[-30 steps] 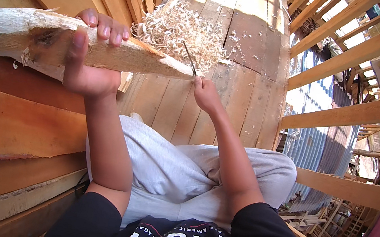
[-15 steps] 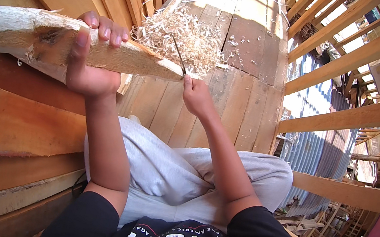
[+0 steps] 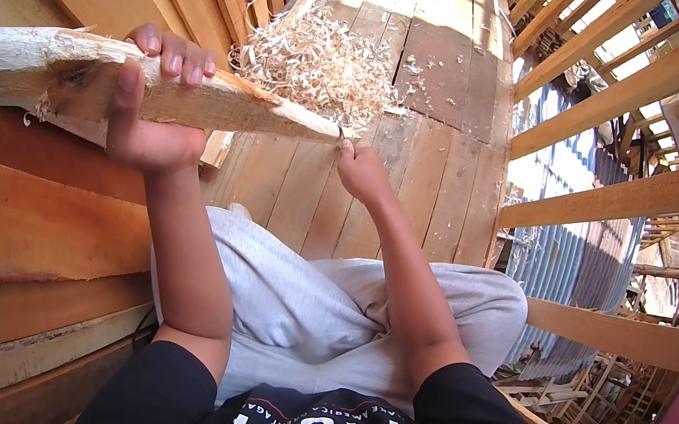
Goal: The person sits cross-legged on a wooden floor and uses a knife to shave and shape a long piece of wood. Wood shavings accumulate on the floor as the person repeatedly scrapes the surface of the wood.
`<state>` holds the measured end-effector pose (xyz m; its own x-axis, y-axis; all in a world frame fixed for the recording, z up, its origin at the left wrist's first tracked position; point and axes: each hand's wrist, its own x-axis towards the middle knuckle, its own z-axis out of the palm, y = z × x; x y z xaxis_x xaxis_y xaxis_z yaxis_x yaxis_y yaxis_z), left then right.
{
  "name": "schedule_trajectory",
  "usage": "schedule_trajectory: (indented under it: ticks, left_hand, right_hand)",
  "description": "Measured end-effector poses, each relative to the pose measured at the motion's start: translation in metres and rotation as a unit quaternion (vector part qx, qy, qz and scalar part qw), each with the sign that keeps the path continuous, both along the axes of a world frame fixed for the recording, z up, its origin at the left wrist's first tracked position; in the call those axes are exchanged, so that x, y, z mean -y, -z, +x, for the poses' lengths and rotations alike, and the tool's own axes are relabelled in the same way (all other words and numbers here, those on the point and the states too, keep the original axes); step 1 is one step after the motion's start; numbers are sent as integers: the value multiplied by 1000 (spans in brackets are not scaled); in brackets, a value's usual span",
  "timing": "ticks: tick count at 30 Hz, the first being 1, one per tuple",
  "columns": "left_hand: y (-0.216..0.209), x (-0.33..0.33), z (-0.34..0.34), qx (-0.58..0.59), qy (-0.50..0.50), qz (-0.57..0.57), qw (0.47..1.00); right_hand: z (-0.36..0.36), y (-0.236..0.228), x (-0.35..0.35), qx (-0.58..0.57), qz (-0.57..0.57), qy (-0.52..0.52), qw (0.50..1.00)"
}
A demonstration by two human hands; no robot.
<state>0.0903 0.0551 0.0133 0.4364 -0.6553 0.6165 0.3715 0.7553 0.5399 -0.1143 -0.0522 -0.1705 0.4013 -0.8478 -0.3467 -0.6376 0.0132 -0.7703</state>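
Observation:
A long pale piece of wood point(image 3: 239, 113), peeled and tapering to a whitish tip on the right, lies across in front of me. My left hand point(image 3: 156, 136) is closed around its middle, fingers over the far side and thumb on the near side, beside a dark knot. At the tapered tip, my right hand point(image 3: 364, 174) is closed on a knife point(image 3: 340, 130). Its handle is hidden in my fist, and only a short stretch of dark blade shows against the wood's end.
Curled wood shavings point(image 3: 320, 60) are heaped on the plank floor point(image 3: 421, 181) beyond the wood. Boards point(image 3: 41, 225) stand along my left. On the right runs a slatted wooden railing point(image 3: 628, 202), with corrugated metal sheets point(image 3: 564, 241) below it. My crossed legs point(image 3: 291, 285) are close beneath my arms.
My right hand has shifted slightly right and down, and the knife blade, earlier pointing up and away, now shows foreshortened at the tip. My left hand and the wood have moved slightly left.

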Motion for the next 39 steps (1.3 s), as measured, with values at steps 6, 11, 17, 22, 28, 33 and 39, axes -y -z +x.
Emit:
schedule_trajectory:
  ticks: [6,11,17,22,28,33,39]
  left_hand:
    - [-3,1,-8,-7,-39,25,999]
    - [-7,3,-10,-12,-56,31,998]
    - [-3,-3,-4,9,-24,12,1000]
    - [-6,5,-13,0,-46,28,999]
    - [-4,-4,-4,26,-42,22,999]
    - [-4,0,-10,2,-56,26,998]
    - [-5,2,-10,-8,-47,19,999]
  right_hand:
    - [18,-54,-18,80,-79,-28,993]
    - [14,-43,-11,68,-64,-29,995]
    - [25,-91,-30,21,-79,-43,996]
    - [0,5,9,-37,-57,51,996]
    - [11,-45,-14,-37,-5,-18,999]
    - [22,-58,-18,43,-49,-36,997]
    - [18,-55,-12,-6,-55,-30,998]
